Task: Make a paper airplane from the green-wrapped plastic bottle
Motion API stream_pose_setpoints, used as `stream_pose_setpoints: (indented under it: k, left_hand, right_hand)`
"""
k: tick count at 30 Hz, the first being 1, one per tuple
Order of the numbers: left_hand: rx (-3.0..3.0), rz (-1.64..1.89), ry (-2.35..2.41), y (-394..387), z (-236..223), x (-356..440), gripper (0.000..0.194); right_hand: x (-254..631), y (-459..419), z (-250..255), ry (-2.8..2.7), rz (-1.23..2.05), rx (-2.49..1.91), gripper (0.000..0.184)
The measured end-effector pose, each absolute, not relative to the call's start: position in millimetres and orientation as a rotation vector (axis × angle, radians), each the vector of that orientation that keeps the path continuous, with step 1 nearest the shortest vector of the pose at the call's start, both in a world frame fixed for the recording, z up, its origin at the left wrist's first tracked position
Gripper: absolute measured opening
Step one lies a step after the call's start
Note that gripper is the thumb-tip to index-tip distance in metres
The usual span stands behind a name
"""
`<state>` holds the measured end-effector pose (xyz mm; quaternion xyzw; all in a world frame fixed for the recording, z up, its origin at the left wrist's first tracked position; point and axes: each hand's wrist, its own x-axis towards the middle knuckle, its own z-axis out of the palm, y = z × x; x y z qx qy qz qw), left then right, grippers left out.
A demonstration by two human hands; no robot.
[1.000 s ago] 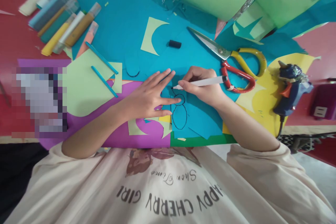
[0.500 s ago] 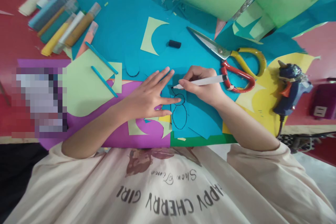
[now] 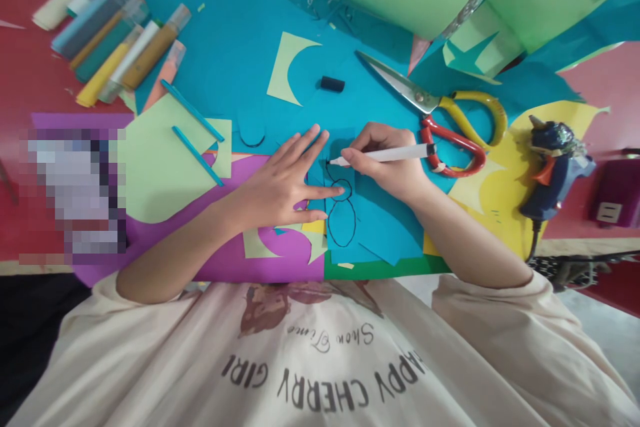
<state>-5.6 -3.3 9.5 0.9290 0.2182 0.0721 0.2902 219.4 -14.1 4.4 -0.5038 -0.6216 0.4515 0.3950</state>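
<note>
My left hand (image 3: 283, 181) lies flat with fingers spread, pressing on a small teal paper piece (image 3: 373, 227) near the table's front edge. A black outline of two stacked ovals (image 3: 342, 221) is drawn on that piece. My right hand (image 3: 390, 163) is closed on a white marker (image 3: 385, 155) in a pinch grip. The marker's tip touches the teal paper just above the upper oval, beside my left fingertips. The marker's black cap (image 3: 333, 84) lies apart on the big teal sheet (image 3: 235, 47) further back.
Scissors with red and yellow handles (image 3: 450, 123) lie right of my right hand. A blue glue gun (image 3: 555, 167) rests on yellow paper at the right. Several glue sticks (image 3: 110, 33) lie at the back left. Light green (image 3: 160, 167) and purple (image 3: 240, 260) paper cover the left front.
The marker tip has crept slightly up and left along the outline. My left hand stays flat on the paper.
</note>
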Motion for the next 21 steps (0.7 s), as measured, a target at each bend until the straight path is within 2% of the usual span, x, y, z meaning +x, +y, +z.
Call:
stream_pose_setpoints:
  k: [10, 21]
  left_hand:
    - [2.474, 0.164, 0.591, -3.2, 9.5, -5.4, 0.044]
    - [2.469, 0.195, 0.593, -3.7, 9.7, -5.4, 0.041]
  right_hand:
    - [216.5, -13.9, 3.2, -1.471, 1.004, -1.35, 0.034]
    - [216.0, -14.2, 2.5, -1.538, 1.011, -1.311, 0.032]
